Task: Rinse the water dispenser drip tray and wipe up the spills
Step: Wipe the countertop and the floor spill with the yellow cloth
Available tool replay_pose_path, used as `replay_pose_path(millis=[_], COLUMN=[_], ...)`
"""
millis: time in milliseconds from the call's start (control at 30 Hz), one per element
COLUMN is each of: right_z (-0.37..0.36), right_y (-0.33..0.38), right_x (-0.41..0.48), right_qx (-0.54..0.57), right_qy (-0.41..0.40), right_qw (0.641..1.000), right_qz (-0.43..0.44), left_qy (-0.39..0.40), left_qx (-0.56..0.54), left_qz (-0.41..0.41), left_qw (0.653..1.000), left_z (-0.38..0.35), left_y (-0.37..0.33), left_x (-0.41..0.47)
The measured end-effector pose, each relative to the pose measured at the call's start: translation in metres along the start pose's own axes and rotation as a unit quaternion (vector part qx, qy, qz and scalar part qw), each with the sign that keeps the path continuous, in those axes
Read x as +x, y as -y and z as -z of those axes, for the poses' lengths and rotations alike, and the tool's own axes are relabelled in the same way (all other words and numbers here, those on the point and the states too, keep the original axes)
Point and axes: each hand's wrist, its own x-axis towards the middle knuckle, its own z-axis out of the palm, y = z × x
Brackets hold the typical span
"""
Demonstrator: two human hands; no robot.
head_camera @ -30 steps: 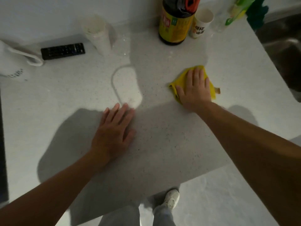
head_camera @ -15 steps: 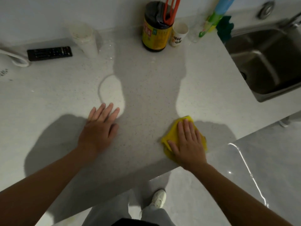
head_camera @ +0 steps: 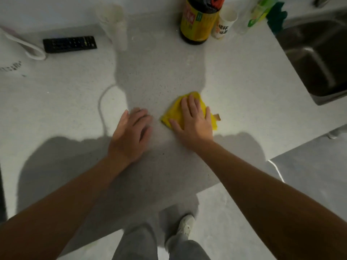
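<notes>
A folded yellow cloth point(head_camera: 177, 113) lies on the pale speckled countertop point(head_camera: 234, 94), near its middle. My right hand point(head_camera: 193, 122) presses flat on the cloth, fingers spread, covering most of it. My left hand point(head_camera: 131, 134) rests palm down on the bare counter just left of the cloth, holding nothing, slightly blurred. A curved wet outline of a spill point(head_camera: 102, 107) shows left of my left hand. No drip tray is in view.
At the back stand a dark bottle with a yellow label point(head_camera: 197, 21), a paper cup point(head_camera: 224, 23), a stack of clear cups point(head_camera: 114, 25) and a green-labelled bottle point(head_camera: 257, 14). A black remote point(head_camera: 69, 44) lies back left. The steel sink point(head_camera: 319, 59) is right.
My right hand slid the cloth from the front edge back toward the counter's middle. My left hand shifted right, closer to the cloth.
</notes>
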Motion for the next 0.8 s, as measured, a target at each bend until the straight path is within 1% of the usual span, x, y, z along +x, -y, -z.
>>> replay_pose_path(millis=[100,167,200,233,300,367,433,500,567,633,700,800], right_z=[0.002,0.006,0.008,0.009,0.008,-0.002,-0.023,-0.047,-0.064,-0.075,-0.084,-0.099], right_y=[0.015,0.018,0.018,0.018,0.021,0.029,0.038,0.048,0.063,0.08,0.096,0.118], right_x=[-0.061,-0.102,-0.121,-0.141,-0.18,-0.219,-0.258,-0.297,-0.337,-0.381,-0.42,-0.468], right_qx=[0.005,-0.03,-0.038,-0.019,0.085,0.154,0.2,0.266,0.315,0.351,0.383,0.393], right_qy=[-0.043,-0.049,-0.033,-0.011,0.023,0.044,0.052,0.07,0.109,0.15,0.182,0.216], right_qw=[0.999,0.998,0.998,0.999,0.996,0.987,0.978,0.96,0.937,0.913,0.888,0.871], right_qz=[0.032,0.035,0.036,0.035,0.023,0.011,-0.015,-0.059,-0.101,-0.146,-0.181,-0.199], left_qy=[-0.046,-0.027,-0.007,0.015,0.051,0.072,0.073,0.061,0.063,0.072,0.064,0.043], left_qx=[-0.1,-0.162,-0.182,-0.193,-0.193,-0.176,-0.167,-0.17,-0.169,-0.18,-0.189,-0.202], left_qz=[0.067,0.107,0.128,0.152,0.193,0.203,0.223,0.264,0.327,0.404,0.474,0.545], left_qw=[0.992,0.981,0.975,0.969,0.961,0.961,0.958,0.948,0.928,0.894,0.858,0.813], left_z=[0.018,0.032,0.038,0.044,0.055,0.064,0.069,0.073,0.08,0.09,0.1,0.112], left_y=[-0.008,-0.017,-0.021,-0.023,-0.026,-0.025,-0.02,-0.011,-0.004,0.002,0.005,0.013], left_x=[-0.02,-0.049,-0.068,-0.09,-0.142,-0.201,-0.263,-0.325,-0.385,-0.445,-0.502,-0.578])
